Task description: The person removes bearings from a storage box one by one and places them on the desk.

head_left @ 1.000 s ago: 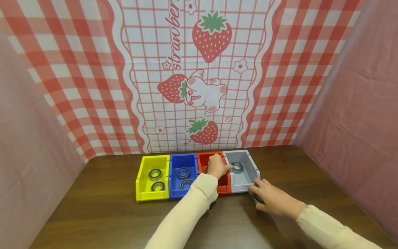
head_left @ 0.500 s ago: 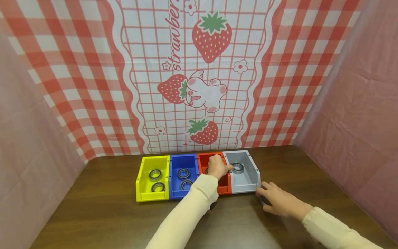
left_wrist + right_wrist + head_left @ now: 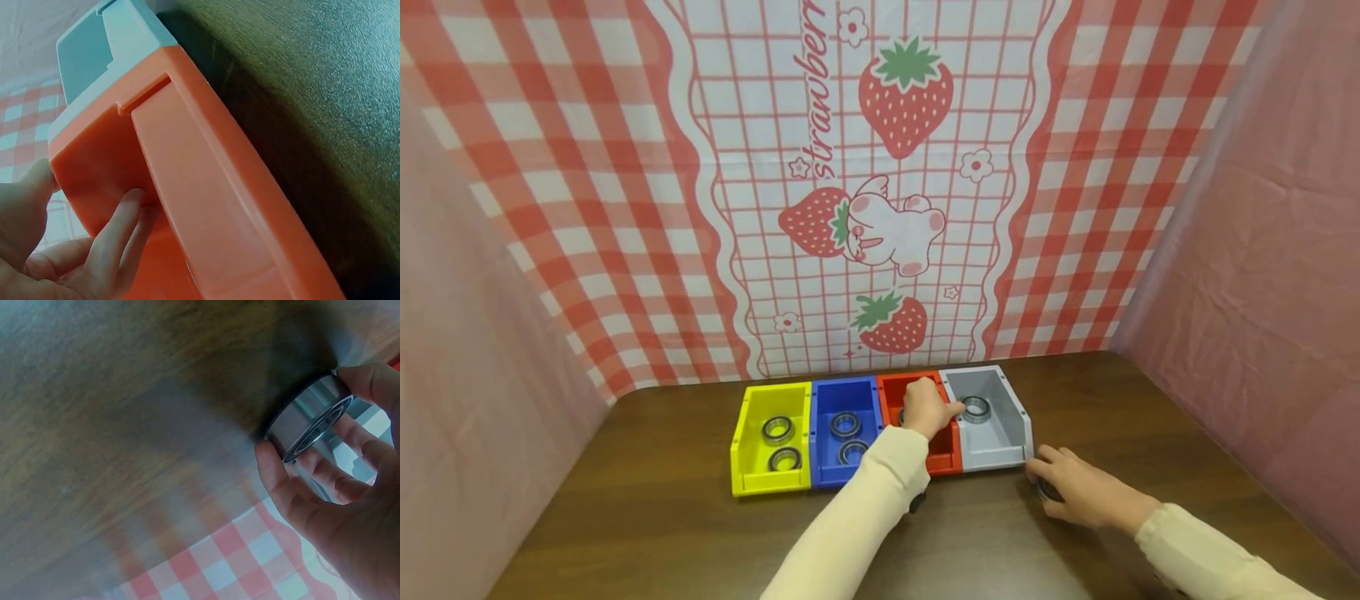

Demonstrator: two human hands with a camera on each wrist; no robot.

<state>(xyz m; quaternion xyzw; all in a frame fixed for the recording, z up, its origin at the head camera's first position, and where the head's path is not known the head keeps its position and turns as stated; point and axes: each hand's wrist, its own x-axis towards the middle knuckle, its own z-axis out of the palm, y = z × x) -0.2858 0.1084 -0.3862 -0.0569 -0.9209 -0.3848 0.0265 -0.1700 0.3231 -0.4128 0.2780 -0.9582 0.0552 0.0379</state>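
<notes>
The right hand [image 3: 1086, 492] pinches a bearing [image 3: 306, 419] between thumb and curled fingers, just right of the grey bin [image 3: 1000, 457]. The left hand [image 3: 927, 408] grips the red bin [image 3: 947, 462] by its right wall (thumb over the rim, fingers inside). Leftward on the table [image 3: 625, 517] stand the blue bin [image 3: 847, 392] and yellow bin [image 3: 775, 483], two rings [image 3: 777, 441] in each.

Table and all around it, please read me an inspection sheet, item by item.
Surface: brown table.
Things: yellow bin and blue bin, two bearings visible in each; red bin, at least one, partly hidden; grey bin, one.
Clutter: nothing seen.
Hands: left hand holds the red bin's wall beside the grey bin; right hand grips another bearing.
Cables: nothing seen.
Surroundings: strawberry-print cloth behind, pink cloth at both sides.
</notes>
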